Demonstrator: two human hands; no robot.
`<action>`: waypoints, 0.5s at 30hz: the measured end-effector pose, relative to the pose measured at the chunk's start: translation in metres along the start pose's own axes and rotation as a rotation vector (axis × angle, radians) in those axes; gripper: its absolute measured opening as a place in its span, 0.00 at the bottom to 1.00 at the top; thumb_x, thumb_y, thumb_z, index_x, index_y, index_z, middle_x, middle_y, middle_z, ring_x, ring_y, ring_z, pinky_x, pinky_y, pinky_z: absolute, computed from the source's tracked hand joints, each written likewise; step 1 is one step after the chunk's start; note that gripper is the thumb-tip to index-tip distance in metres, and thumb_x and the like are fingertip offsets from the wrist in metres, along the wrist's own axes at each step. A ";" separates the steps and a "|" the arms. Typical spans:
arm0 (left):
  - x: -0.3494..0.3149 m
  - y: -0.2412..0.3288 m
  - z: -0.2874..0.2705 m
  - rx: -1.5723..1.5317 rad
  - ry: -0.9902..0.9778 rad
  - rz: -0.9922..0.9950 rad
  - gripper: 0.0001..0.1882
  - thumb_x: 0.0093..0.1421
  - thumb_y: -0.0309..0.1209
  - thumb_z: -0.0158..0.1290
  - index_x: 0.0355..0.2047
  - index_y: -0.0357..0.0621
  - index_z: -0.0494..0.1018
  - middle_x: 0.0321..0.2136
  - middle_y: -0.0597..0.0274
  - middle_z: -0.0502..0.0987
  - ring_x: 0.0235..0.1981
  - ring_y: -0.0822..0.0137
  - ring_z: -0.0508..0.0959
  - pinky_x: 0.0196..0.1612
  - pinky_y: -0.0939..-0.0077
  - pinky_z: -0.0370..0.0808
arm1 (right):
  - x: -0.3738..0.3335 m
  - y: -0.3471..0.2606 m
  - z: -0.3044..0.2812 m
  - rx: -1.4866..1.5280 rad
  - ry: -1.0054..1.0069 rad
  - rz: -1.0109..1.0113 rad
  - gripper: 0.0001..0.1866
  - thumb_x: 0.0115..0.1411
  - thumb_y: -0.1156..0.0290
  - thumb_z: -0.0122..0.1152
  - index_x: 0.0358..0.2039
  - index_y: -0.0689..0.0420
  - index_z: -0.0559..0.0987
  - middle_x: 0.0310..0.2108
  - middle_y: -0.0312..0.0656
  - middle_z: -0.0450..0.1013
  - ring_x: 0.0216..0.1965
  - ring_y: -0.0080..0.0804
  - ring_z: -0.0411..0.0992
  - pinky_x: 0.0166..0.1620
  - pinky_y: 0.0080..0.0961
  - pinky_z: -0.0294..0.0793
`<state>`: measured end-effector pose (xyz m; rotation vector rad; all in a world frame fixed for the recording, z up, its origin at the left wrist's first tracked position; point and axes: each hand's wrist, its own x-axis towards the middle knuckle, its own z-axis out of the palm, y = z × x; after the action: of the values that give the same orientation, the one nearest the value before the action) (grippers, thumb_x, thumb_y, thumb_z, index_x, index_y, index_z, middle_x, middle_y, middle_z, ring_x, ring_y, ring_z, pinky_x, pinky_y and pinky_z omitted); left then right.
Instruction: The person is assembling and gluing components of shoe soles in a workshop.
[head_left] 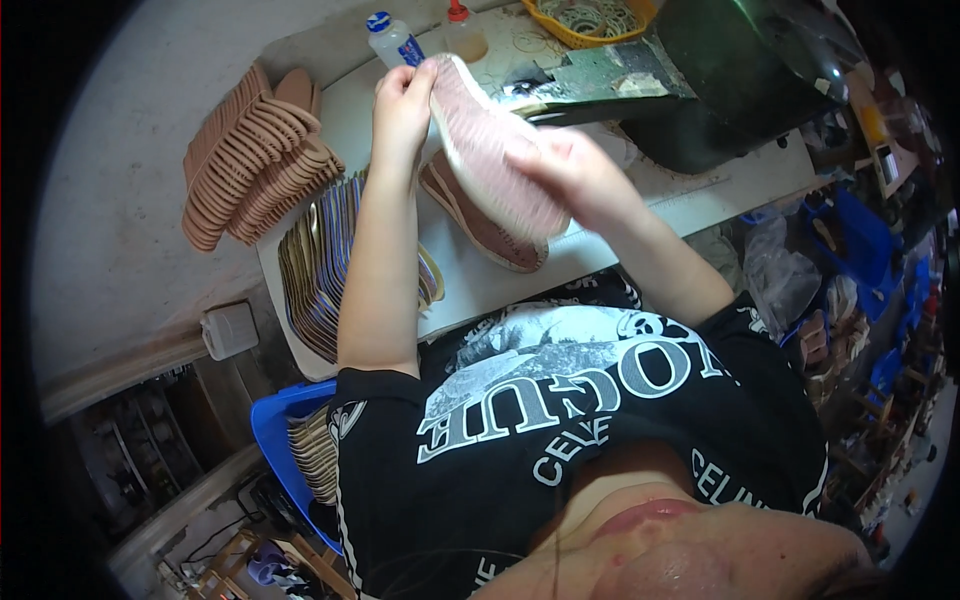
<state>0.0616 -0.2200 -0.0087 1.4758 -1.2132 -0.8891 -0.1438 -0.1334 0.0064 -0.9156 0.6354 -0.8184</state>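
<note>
Above the table I hold up a pinkish shoe sole [490, 140] with a pale rim, tilted from upper left to lower right. The fingers of my left hand [402, 105] pinch its upper end. Around its right side, nearer the lower end, my right hand [570, 170] is closed, slightly blurred. Beneath it lies a brown shoe sole [490, 235] with a lighter edge and what look like stitches, partly covered by the held one. A row of thin insoles [320, 260] with dark and light edges stands left of my left forearm.
Stacked brown soles [250, 150] lean at the table's far left. Toward the back are a blue-capped bottle [392, 42], a red-tipped bottle [465, 38] and a yellow basket [590, 30] of rings. A dark green machine [720, 90] occupies the right. Below left sits a blue bin [275, 420].
</note>
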 end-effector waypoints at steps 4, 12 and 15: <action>-0.071 0.029 -0.018 -0.763 -0.069 -0.034 0.12 0.66 0.36 0.46 0.40 0.39 0.68 0.31 0.61 0.75 0.31 0.72 0.75 0.35 0.79 0.73 | -0.040 0.006 0.029 -0.284 -0.102 -0.083 0.15 0.60 0.68 0.59 0.43 0.65 0.75 0.34 0.33 0.74 0.34 0.16 0.69 0.38 0.16 0.70; -0.140 0.023 -0.029 -1.107 -0.358 -0.236 0.17 0.67 0.40 0.42 0.46 0.38 0.66 0.31 0.57 0.72 0.34 0.62 0.72 0.41 0.67 0.72 | -0.053 0.013 0.044 -0.812 -0.115 -0.401 0.10 0.54 0.69 0.64 0.30 0.62 0.78 0.20 0.40 0.72 0.22 0.22 0.68 0.26 0.21 0.66; -0.148 0.021 -0.029 -1.321 -0.537 -0.105 0.18 0.66 0.42 0.42 0.47 0.41 0.66 0.29 0.62 0.67 0.34 0.66 0.68 0.40 0.68 0.66 | -0.056 0.015 0.054 -0.768 -0.133 -0.477 0.10 0.53 0.70 0.64 0.31 0.63 0.77 0.22 0.44 0.73 0.23 0.31 0.71 0.29 0.25 0.69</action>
<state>0.0493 -0.0701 0.0117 0.2181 -0.5752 -1.7469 -0.1274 -0.0586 0.0264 -1.8562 0.6286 -0.9330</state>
